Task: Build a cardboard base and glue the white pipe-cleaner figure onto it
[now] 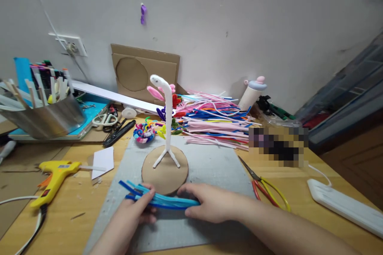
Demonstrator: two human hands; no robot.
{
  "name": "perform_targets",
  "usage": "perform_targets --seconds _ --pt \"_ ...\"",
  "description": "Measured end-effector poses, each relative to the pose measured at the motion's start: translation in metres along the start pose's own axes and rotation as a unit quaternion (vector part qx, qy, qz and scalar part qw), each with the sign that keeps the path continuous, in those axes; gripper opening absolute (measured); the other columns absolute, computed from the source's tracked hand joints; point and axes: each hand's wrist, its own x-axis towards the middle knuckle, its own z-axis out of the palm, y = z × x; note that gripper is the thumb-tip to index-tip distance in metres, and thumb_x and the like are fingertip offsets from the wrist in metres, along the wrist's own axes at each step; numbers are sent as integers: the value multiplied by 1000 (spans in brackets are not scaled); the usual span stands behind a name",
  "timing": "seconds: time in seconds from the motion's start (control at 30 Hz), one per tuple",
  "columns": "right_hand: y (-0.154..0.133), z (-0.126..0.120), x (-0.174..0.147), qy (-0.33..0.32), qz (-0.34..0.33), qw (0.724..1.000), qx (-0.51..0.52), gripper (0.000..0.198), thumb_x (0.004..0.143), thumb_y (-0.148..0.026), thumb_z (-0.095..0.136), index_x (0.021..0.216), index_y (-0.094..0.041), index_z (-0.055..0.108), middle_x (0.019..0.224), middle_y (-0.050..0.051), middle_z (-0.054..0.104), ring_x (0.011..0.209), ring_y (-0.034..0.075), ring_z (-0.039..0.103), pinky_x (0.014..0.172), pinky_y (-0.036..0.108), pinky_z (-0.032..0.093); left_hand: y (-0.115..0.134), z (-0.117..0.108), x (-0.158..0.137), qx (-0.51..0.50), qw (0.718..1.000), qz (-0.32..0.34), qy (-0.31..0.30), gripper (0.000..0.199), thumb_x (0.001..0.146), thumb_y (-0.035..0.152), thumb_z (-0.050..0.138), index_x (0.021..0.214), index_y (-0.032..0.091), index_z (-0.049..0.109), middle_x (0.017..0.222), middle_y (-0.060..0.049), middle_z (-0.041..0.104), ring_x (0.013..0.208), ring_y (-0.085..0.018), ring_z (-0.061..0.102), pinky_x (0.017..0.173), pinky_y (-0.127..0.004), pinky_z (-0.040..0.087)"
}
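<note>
A bundle of blue pipe cleaners (170, 201) lies sideways between my hands, light blue and dark blue together. My left hand (134, 211) is closed round its left end, with the tips sticking out past the thumb. At the right end my right hand (211, 203) grips the bundle between thumb and fingers. Just beyond stands a round cardboard base (164, 179). A white fuzzy stem (168, 123) rises upright from it on forked feet, bent over at the top. Pink fuzzy pieces (156, 93) show beside the stem's upper part; whether they touch it I cannot tell.
A grey mat (215, 167) lies under the work. Yellow-and-red scissors (266, 187) rest at right, a yellow glue gun (58, 175) at left. Behind are a pile of pipe cleaners (215, 123), a white bottle (253, 93) and a metal container of sticks (48, 117). A white power strip (344, 207) lies far right.
</note>
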Motion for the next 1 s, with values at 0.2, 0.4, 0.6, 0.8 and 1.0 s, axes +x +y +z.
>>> perform_targets --seconds 0.2,0.4,0.6,0.8,1.0 --pt "2 -21 18 -3 0 998 -64 41 76 -36 60 115 -26 58 96 2 67 73 16 59 60 24 40 22 15 17 -39 997 -47 -49 18 73 26 73 85 15 66 82 -6 70 87 -20 67 77 -29 55" --pt "10 -42 24 43 -27 982 -181 33 79 -28 58 112 -26 62 99 4 69 83 21 61 64 26 37 25 33 30 -51 997 -39 -43 11 79 19 67 88 14 65 81 -8 70 74 -17 68 68 -29 58" --pt "23 -18 2 88 -106 946 -294 48 94 -25 40 141 -34 37 100 6 63 79 20 59 64 27 35 18 7 19 -122 990 -65 28 19 80 7 62 98 12 62 79 -7 66 66 -17 68 65 -31 60" --pt "17 2 -23 111 -67 935 -331 59 87 -39 56 143 -32 35 115 11 58 95 29 55 79 38 41 16 -42 12 75 946 231 216 51 71 26 66 118 29 46 108 -6 56 86 -26 64 62 -39 57" --pt "23 -90 -7 232 -97 943 -219 35 95 -36 42 122 -25 61 113 9 64 102 23 57 90 38 43 11 -24 4 466 734 487 86 33 77 31 61 110 28 59 129 -9 50 120 -32 46 102 -51 34"
